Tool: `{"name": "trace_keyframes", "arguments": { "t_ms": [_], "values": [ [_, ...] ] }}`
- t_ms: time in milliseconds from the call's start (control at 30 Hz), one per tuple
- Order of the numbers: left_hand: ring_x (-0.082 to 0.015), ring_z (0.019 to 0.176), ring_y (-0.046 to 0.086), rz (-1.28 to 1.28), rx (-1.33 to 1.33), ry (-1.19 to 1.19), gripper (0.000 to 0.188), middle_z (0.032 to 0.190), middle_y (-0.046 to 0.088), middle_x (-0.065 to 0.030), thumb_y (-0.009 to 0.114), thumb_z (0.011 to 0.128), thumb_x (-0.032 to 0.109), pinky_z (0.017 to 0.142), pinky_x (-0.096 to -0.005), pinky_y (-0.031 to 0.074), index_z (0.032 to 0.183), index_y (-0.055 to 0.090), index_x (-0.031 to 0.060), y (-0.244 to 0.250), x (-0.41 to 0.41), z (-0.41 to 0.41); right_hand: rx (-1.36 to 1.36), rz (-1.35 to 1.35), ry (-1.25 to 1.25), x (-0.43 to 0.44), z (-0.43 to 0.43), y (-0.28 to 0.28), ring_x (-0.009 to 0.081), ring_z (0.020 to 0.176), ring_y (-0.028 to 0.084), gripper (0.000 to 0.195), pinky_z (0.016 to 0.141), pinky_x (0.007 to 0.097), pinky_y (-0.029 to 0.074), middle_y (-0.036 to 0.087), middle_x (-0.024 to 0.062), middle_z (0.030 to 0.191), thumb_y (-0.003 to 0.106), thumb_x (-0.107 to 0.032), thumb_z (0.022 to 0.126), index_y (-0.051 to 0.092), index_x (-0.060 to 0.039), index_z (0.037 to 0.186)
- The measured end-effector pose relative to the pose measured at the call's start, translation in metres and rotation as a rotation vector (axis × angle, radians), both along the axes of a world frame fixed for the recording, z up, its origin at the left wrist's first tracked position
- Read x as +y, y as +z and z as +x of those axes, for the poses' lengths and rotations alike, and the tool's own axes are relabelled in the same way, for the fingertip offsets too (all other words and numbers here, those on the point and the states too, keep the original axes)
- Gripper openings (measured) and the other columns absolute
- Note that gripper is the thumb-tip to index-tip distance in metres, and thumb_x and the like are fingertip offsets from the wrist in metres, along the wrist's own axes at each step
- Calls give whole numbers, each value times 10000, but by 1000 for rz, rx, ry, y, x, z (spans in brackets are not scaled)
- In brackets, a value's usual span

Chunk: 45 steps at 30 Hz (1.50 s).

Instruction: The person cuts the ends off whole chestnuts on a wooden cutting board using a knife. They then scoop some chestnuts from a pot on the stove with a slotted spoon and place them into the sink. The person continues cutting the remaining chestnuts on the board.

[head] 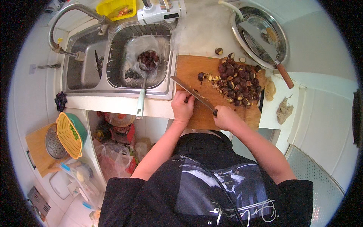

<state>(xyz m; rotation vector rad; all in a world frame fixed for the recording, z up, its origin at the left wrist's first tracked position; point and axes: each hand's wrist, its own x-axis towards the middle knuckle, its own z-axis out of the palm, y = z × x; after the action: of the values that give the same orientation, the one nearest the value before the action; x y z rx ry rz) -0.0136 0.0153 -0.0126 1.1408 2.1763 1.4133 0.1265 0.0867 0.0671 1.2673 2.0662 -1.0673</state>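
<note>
On a wooden cutting board (204, 65), my right hand (225, 117) grips the dark handle of a kitchen knife (195, 93). Its blade slants up and left across the board. Beside the blade, my left hand (183, 106) holds a small dark piece, mostly hidden by the fingers, probably a chestnut. Many chestnuts (241, 82), brown-shelled and cut with pale flesh showing, lie heaped on the board's right half. One chestnut (201, 76) sits apart from the heap, near yellowish crumbs. More dark chestnuts (148, 60) rest in a clear plastic bag (133, 46) in the right sink basin.
A double steel sink (105, 92) with a faucet (82, 8) stands left. A pale green handle (140, 105) juts over its front edge. At the back right, a cleaver (255, 37) lies across a steel basin (236, 37). A crumpled cloth (284, 110) lies right of the board.
</note>
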Motion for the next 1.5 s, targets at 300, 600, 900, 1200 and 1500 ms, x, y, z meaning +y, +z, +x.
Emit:
{"name": "trace_keyframes", "arguments": {
  "t_ms": [300, 600, 900, 1200, 1500],
  "values": [
    [-241, 581, 533, 26, 60, -7, 116, 683, 543, -106, 661, 636, 18, 525, -299, 437, 693, 560, 12, 2, 4, -1, -5, 47, 27, 7, -16, -13, 370, 797, 556, 198, 705, 415, 446, 572, 235, 821, 516, -151, 718, 573, 7, 824],
    [-205, 661, 563, 68, 4, -66, 160, 769, 583, -99, 668, 664, 54, 581, -267, 468, 792, 580, 17, 1, -4, -3, 224, -29, 27, 26, -19, -35, 348, 691, 561, 272, 628, 388, 441, 572, 212, 706, 559, -238, 717, 551, 31, 755],
    [-182, 605, 557, 15, -54, -79, 179, 779, 544, -101, 640, 678, 12, 533, -252, 471, 838, 560, 2, 3, -7, 2, 172, -42, -117, 1, 18, -6, 367, 734, 556, 291, 658, 419, 440, 578, 220, 755, 538, -257, 738, 546, 32, 773],
    [-166, 567, 536, -11, -38, -109, 191, 742, 521, -89, 641, 679, 13, 515, -243, 455, 848, 554, 9, 4, -7, 1, 86, 0, -95, -13, 23, -6, 361, 738, 562, 274, 665, 414, 446, 581, 216, 758, 535, -253, 748, 553, 14, 808],
    [-176, 578, 541, 6, 18, -143, 180, 736, 517, -93, 643, 679, 17, 517, -250, 454, 833, 549, 15, 8, -6, 0, 99, 25, -176, -18, 23, 6, 365, 728, 563, 245, 655, 420, 448, 580, 217, 758, 543, -231, 743, 552, 9, 790]
  ]
}}
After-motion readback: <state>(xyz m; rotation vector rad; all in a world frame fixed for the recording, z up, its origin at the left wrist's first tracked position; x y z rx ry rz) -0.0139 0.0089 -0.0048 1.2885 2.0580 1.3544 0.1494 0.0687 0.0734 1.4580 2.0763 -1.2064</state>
